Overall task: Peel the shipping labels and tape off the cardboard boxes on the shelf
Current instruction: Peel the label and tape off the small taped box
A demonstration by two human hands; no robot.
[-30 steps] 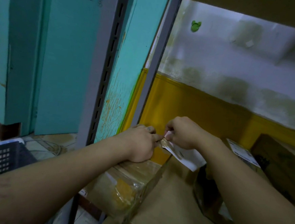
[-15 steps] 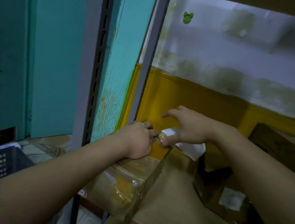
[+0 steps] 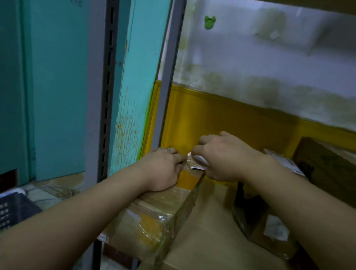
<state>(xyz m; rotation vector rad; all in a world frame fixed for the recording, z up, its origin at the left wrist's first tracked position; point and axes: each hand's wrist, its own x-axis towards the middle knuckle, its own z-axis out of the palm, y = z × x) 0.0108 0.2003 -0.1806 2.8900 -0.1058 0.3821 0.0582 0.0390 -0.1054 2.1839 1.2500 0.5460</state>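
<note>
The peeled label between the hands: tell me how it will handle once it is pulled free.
The label is crumpled in the right hand, so probably thin, floppy and very light. Glossy tape seems bunched with it, so it may stick to skin. The left hand seems to pinch its other end; a hard pull could tear it.

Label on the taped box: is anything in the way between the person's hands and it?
Nothing visible. The right hand already pinches the white label at the far edge of the taped box, and the left hand, resting on that box, meets the label's left end with its fingertips.
</note>
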